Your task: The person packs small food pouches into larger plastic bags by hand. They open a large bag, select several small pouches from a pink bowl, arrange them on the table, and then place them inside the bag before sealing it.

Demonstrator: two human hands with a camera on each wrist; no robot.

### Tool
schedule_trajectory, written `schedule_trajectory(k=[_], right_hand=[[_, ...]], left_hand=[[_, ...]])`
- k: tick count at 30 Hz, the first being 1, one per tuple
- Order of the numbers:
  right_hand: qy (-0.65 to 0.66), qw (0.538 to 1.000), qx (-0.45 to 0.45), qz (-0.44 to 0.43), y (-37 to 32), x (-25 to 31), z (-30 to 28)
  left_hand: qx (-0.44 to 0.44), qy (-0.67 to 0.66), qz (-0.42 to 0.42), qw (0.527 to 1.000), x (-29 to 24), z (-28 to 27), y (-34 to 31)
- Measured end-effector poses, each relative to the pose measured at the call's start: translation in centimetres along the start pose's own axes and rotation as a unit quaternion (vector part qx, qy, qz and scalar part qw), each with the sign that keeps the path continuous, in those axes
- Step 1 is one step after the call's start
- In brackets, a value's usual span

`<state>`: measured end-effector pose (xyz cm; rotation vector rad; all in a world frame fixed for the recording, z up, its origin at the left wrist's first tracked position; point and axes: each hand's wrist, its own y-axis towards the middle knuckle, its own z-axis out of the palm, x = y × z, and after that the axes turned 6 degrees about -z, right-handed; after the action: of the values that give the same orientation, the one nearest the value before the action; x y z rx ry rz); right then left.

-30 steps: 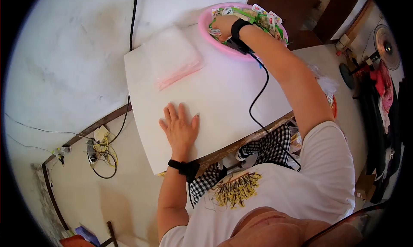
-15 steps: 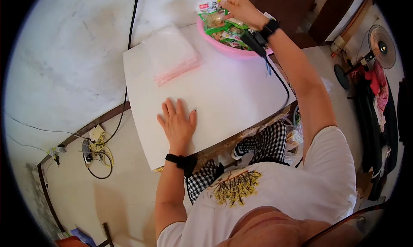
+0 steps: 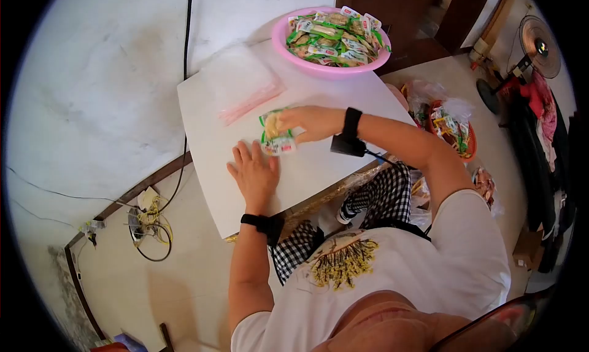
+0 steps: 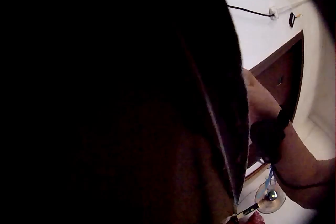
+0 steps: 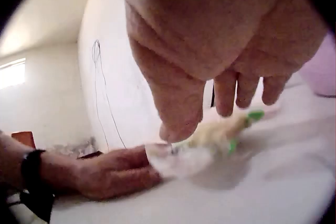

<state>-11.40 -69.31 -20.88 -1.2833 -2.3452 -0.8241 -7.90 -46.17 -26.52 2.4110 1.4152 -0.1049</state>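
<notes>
My right hand point(image 3: 316, 122) pinches a small green-and-white food packet point(image 3: 279, 146) by its edge, low over the white tabletop point(image 3: 331, 168). Pale yellowish food shows through the packet's clear part. In the right wrist view the thumb and fingers come down over the blurred packet point(image 5: 194, 158). My left hand point(image 3: 254, 175) lies palm down on the tabletop with its fingers spread, and its fingertips are right beside the packet's near end. Most of the left wrist view is dark, and the left hand's work is hidden there.
A pink basin point(image 3: 279, 40) heaped with similar packets stands at the table's far right corner. A stack of clear plastic bags point(image 3: 242, 79) with pink edges lies near the wall. On the floor to the right are a red basket point(image 3: 472, 149) of packets and a standing fan point(image 3: 540, 48).
My right hand has lifted a packet out of the pink basin and brought it down toward me, next to the left hand. The left hand stays flat in place.
</notes>
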Motion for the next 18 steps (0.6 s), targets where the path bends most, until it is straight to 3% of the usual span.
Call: schedule_trajectory(k=[1,4,5,6,9,12,15,18], right_hand=[[-0.011,0.999,0.051,0.008,0.1,0.1,-1.6],[-0.059,0.997,-0.016,0.053,2.3,-1.4,-7.4],[-0.148,0.988,-0.044,0.022,3.1,-2.5,-9.4],[-0.151,0.984,-0.073,0.064,3.5,-4.1,-10.8],[-0.243,0.953,0.034,0.177,5.2,-8.2,-14.1],[-0.249,0.955,0.023,0.161,5.2,-12.2,-13.6],[-0.301,0.926,0.151,0.169,5.6,-15.5,-13.2],[-0.249,0.934,0.175,0.187,6.2,-18.5,-13.0]], left_hand=[[0.003,-0.003,0.001,1.000,0.0,0.0,0.1],[-0.010,0.006,-0.003,1.000,0.0,0.3,0.1],[-0.006,0.004,-0.003,1.000,0.1,0.4,0.1],[-0.003,0.002,-0.004,1.000,0.1,0.2,0.2],[-0.008,-0.002,-0.006,1.000,0.2,0.4,0.2],[-0.020,-0.006,-0.002,1.000,0.3,0.5,0.3],[-0.031,-0.012,0.003,0.999,0.4,0.6,0.4],[-0.036,-0.017,0.008,0.999,0.4,0.6,0.3]])
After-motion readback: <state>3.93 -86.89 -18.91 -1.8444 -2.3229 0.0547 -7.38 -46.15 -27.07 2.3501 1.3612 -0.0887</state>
